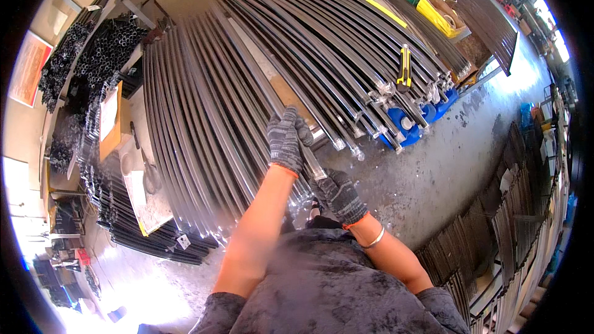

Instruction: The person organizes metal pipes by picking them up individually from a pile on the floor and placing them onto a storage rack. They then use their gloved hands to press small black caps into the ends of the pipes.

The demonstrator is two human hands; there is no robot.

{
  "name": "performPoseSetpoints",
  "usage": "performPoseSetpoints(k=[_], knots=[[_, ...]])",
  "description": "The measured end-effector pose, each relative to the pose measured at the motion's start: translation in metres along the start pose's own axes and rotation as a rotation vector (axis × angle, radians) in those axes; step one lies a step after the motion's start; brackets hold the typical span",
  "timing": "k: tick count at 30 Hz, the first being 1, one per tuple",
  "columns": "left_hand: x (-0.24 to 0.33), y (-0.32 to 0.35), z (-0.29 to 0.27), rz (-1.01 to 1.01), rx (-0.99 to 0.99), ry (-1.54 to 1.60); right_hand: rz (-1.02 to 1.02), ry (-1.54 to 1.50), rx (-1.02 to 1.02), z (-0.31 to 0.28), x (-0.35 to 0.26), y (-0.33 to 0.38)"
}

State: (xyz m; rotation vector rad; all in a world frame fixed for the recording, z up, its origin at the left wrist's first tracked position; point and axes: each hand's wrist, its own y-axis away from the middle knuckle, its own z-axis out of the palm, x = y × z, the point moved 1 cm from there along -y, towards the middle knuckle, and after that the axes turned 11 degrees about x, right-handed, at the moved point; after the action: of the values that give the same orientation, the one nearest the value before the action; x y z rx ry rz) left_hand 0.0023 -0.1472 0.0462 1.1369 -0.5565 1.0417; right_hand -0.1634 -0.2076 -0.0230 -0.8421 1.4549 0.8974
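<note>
Both my hands wear grey knit gloves with orange cuffs. My left hand (286,140) is closed round a long metal tube (313,162) near its close end. My right hand (340,196) has its fingers at the tube's end, where clear plastic film seems to cover it; the fingertips are partly hidden. Many similar dark metal tubes (204,105) lie side by side on the table left of my hands, pointing away from me. Another group of film-ended tubes (315,68) lies to the right. A bare strip of table (285,94) shows between the groups.
A yellow-and-black utility knife (404,69) rests on the right-hand tubes, above a blue container (405,125). Scissors (150,176) and a clipboard (110,120) are on the left. Stacked tube bundles (105,43) fill a rack there. More metal pieces (473,235) stand at lower right.
</note>
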Motion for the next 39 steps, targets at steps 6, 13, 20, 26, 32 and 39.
performPoseSetpoints(k=[6,13,20,26,32,39], knots=[[0.04,0.047,0.041,0.095,-0.126,-0.005,-0.215,0.17,-0.049,-0.028,-0.059,0.011],[0.111,-0.04,-0.063,0.605,0.117,-0.153,-0.243,0.468,-0.161,-0.089,-0.084,0.029],[0.092,0.023,-0.138,0.893,0.541,-0.822,-0.241,1.066,-0.155,-0.11,-0.039,0.008],[0.028,0.022,-0.18,0.887,0.555,-1.143,-0.884,1.398,-0.109,-0.035,-0.032,-0.071],[0.026,0.024,-0.166,0.764,0.551,-1.376,-0.857,1.192,-0.099,-0.027,-0.025,-0.085],[0.034,0.03,-0.12,1.136,0.472,-1.118,-0.671,0.411,0.095,-0.005,-0.1,-0.016]])
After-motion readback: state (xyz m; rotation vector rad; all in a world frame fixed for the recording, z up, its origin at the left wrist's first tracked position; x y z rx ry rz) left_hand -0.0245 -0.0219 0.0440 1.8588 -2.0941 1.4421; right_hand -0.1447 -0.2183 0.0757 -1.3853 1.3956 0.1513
